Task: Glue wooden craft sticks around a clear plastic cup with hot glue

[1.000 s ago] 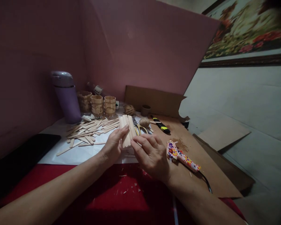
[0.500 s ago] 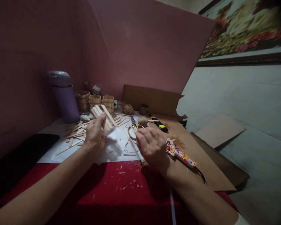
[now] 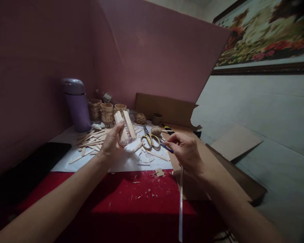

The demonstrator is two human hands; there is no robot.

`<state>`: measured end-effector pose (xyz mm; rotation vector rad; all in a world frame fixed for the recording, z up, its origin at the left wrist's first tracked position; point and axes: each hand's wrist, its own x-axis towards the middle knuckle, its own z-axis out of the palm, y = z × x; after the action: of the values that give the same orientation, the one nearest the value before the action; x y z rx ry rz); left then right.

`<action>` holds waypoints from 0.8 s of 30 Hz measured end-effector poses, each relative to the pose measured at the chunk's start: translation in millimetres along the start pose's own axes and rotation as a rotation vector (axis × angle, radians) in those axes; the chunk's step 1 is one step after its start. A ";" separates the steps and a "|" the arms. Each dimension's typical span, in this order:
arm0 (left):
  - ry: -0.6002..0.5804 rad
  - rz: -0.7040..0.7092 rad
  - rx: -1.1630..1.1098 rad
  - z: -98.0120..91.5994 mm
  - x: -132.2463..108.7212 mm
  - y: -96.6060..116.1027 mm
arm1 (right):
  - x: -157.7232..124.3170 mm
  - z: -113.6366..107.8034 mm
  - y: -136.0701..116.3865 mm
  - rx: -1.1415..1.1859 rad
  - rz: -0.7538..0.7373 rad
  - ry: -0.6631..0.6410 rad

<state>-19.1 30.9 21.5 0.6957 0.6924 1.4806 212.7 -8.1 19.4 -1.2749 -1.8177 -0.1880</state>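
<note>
Left hand grips a stick-faced plastic container, probably light, easily dented, best cupped low; whether the right hand grips anything, I cannot tell.

The held sticks are matt wood, scissors glossy metal, twine rough.

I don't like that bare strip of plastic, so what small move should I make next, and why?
Probably try one of the loose sticks against the gap, once your right hand is free of the slim blue item it seems to pinch. Clear plastic shows between the wooden sticks in your left hand, and spares lie close by, so checking fit looks worthwhile.
</note>
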 end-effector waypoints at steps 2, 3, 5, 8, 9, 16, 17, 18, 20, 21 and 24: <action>-0.013 -0.037 0.002 2.1 -2.6 -0.5 | -5.2 -23.9 15.3 -0.101 0.061 -0.024; -0.012 -0.045 0.009 3.4 -3.6 -0.9 | -9.2 -34.8 24.1 -0.182 0.077 -0.024; -0.001 -0.062 0.028 5.8 -5.1 -1.8 | -19.4 -52.0 40.5 -0.304 0.086 -0.088; 0.001 -0.072 0.056 8.2 -6.5 -3.1 | -36.9 -62.5 54.4 -0.398 0.163 -0.362; 0.000 -0.068 0.064 8.4 -6.7 -3.4 | -42.4 -62.3 55.7 -0.420 0.213 -0.443; 0.010 -0.061 0.104 6.0 -4.5 -6.2 | -63.5 -55.2 64.9 -0.249 0.335 -0.515; 0.013 -0.058 0.105 5.6 -4.1 -6.8 | -64.3 -56.9 68.6 -0.194 0.335 -0.511; 0.010 -0.056 0.104 5.2 -3.7 -7.5 | -64.8 -59.3 72.0 -0.129 0.345 -0.504; -0.013 -0.059 0.098 4.4 -3.1 -9.2 | -64.7 -65.2 75.7 0.043 0.411 -0.461; -0.025 -0.066 0.097 4.0 -3.0 -10.2 | -64.2 -68.2 75.3 0.147 0.473 -0.432; -0.049 -0.103 0.097 3.3 -3.1 -13.4 | -61.2 -75.7 65.1 0.492 0.714 -0.320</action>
<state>-8.1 28.1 13.2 0.7571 0.7555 1.3385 314.1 -62.7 -1.7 -1.5447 -1.4084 0.8413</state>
